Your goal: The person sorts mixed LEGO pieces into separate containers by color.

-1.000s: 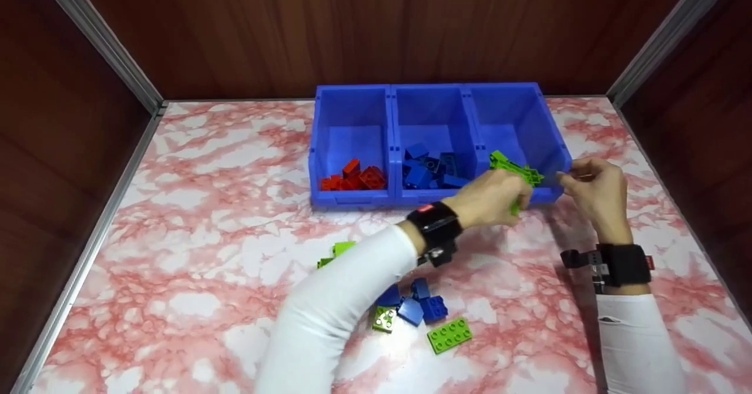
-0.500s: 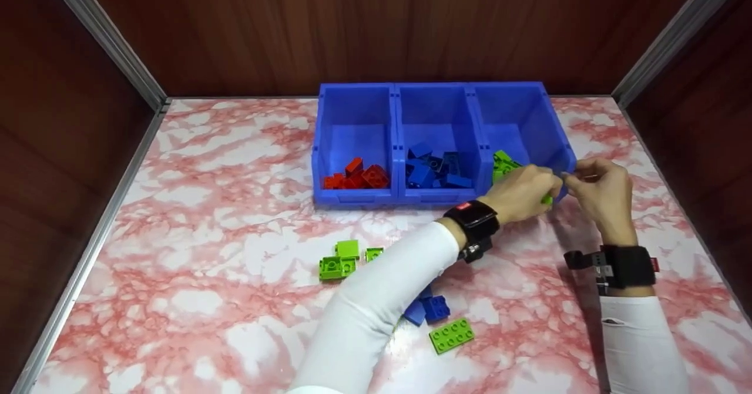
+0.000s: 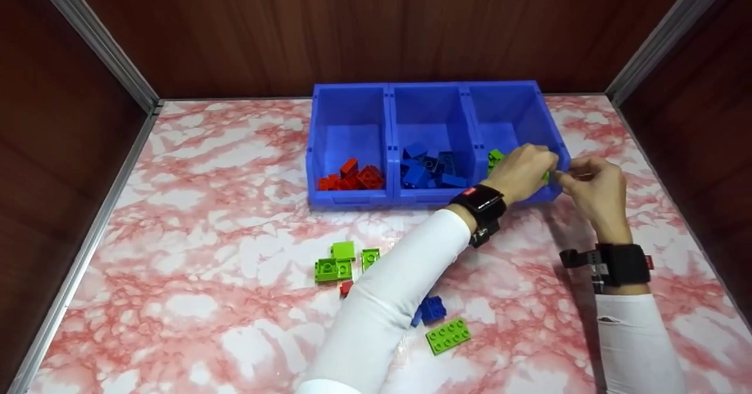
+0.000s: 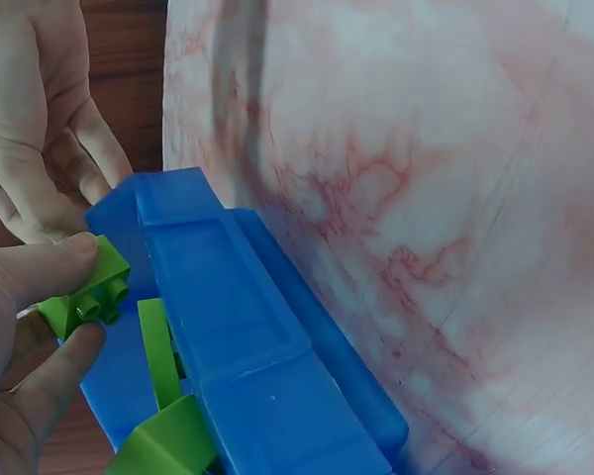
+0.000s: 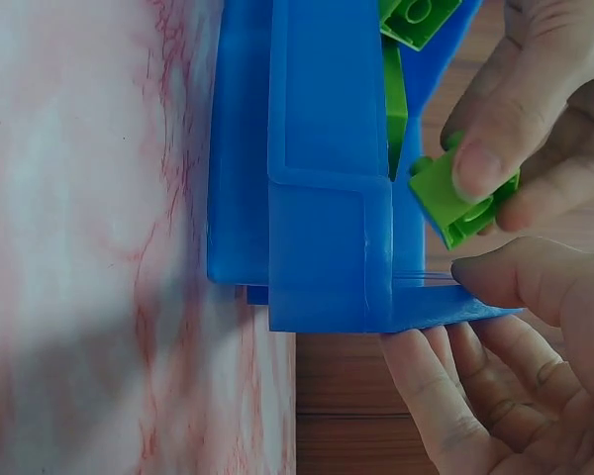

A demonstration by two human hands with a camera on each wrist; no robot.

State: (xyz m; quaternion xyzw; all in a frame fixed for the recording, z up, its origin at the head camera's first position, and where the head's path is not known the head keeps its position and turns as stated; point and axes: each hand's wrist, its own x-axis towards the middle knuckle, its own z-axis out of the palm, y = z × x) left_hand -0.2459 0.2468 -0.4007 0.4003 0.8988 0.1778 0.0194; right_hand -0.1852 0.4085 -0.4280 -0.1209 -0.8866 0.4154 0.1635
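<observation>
My left hand [image 3: 523, 171] pinches a small green toy brick [image 4: 104, 272] between thumb and fingers, over the right compartment of the blue storage bin [image 3: 517, 96]. Several green bricks [image 3: 494, 157] lie in that compartment, partly hidden by the hand. In the right wrist view the pinched brick hangs apart from the others. My right hand [image 3: 600, 194] grips the bin's right side wall, thumb inside and fingers outside. Red bricks [image 3: 352, 178] lie in the left compartment, blue bricks [image 3: 420, 174] in the middle one.
Loose on the marbled table [image 3: 194, 235] lie green bricks [image 3: 333, 269], a red brick [image 3: 346, 289], a blue brick [image 3: 434, 309] and a studded green brick [image 3: 449, 336]. My left sleeve [image 3: 376, 317] hides part of this group. Wood panels [image 3: 364, 30] stand behind and at both sides.
My left hand has moved right and up, bringing the green brick from the bin's front edge to over the right compartment. The right hand stays on the bin wall.
</observation>
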